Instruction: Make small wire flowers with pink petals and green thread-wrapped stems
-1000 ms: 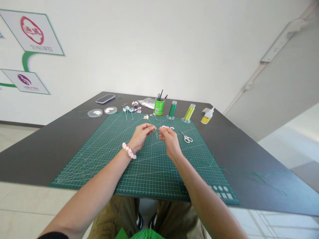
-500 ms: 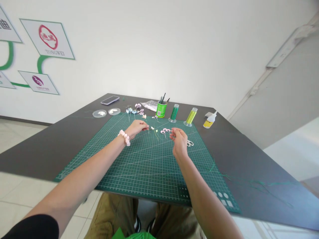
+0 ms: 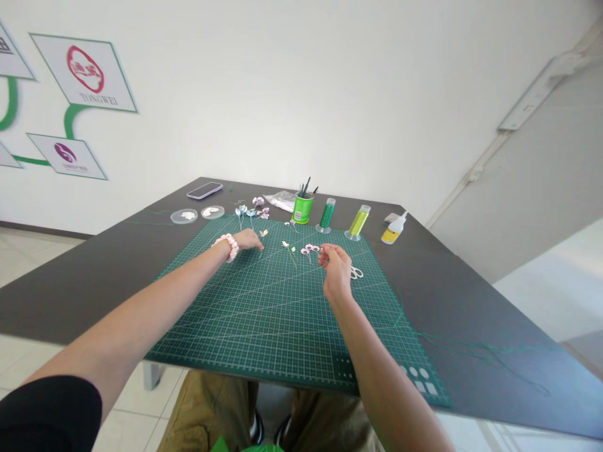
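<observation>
My left hand (image 3: pixel 249 240) is closed in a pinch at the left of the green cutting mat (image 3: pixel 245 314). A small cream-orange flower (image 3: pixel 264 233) stands just above its fingertips, and a thin stem shows below them. My right hand (image 3: pixel 336 263) is raised over the mat with thumb and fingers together; what they hold is too small to make out. Close to its fingertips are pink-purple looped petals (image 3: pixel 309 249) on thin wires. Between the hands lies a white flower (image 3: pixel 285 244) with a green stem and a pale green leaf (image 3: pixel 293 250). White-handled scissors (image 3: pixel 357 272) lie partly behind my right hand.
Blue flowers (image 3: pixel 245 212) and purple flowers (image 3: pixel 259 201) lie at the back. Beyond the mat stand a green can of tools (image 3: pixel 302 208), green (image 3: pixel 326 214) and yellow-green (image 3: pixel 359 221) spools, and a glue bottle (image 3: pixel 394 228). Two shallow dishes (image 3: pixel 184 216) and a phone (image 3: pixel 205 190) are left.
My left hand has moved left, away from the white flower. The cream-orange flower now sits lower, nearer its fingertips. My right hand stays nearly in place; the view has shifted slightly.
</observation>
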### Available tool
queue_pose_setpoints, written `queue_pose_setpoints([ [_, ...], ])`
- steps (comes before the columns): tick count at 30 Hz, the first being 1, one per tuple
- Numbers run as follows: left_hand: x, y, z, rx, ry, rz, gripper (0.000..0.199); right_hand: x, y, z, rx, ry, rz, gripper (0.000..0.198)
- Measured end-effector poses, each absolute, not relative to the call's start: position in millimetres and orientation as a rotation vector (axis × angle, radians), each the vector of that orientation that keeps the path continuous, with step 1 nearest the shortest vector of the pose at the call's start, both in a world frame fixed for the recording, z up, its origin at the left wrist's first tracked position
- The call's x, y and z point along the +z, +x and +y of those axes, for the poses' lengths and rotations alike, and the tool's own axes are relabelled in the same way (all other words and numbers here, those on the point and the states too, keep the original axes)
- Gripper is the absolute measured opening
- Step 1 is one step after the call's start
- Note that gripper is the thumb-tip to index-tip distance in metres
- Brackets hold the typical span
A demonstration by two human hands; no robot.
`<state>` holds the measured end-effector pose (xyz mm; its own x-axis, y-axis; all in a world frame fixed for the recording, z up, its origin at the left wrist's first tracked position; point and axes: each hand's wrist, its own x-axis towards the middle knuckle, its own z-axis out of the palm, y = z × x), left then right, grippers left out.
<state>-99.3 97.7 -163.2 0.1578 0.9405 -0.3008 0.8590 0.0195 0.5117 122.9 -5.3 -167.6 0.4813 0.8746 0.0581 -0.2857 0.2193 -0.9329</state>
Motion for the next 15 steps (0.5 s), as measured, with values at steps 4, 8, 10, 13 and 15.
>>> queue_pose_setpoints([
  [4,-167.5,-98.9,99.7,0.088,1.891,1.745,0.036,-166.8,123.2,-5.3,0.895,-1.058,-0.689,0.01],
  [8,-170.3,-99.9,101.2,0.046,1.905,1.777,0.037,-166.9,123.8,-5.2,0.893,-1.054,-0.699,0.01],
  [10,-170.7,-100.9,102.2,0.042,1.905,1.788,0.036,-166.9,123.9,-5.2,0.894,-1.049,-0.701,0.011],
  [13,-170.6,-102.0,103.7,0.052,1.907,1.794,0.036,-166.8,124.0,-5.1,0.889,-1.045,-0.702,0.011],
  [15,-170.2,-102.4,104.4,0.062,1.91,1.789,0.036,-166.5,123.9,-5.2,0.884,-1.043,-0.703,0.011],
])
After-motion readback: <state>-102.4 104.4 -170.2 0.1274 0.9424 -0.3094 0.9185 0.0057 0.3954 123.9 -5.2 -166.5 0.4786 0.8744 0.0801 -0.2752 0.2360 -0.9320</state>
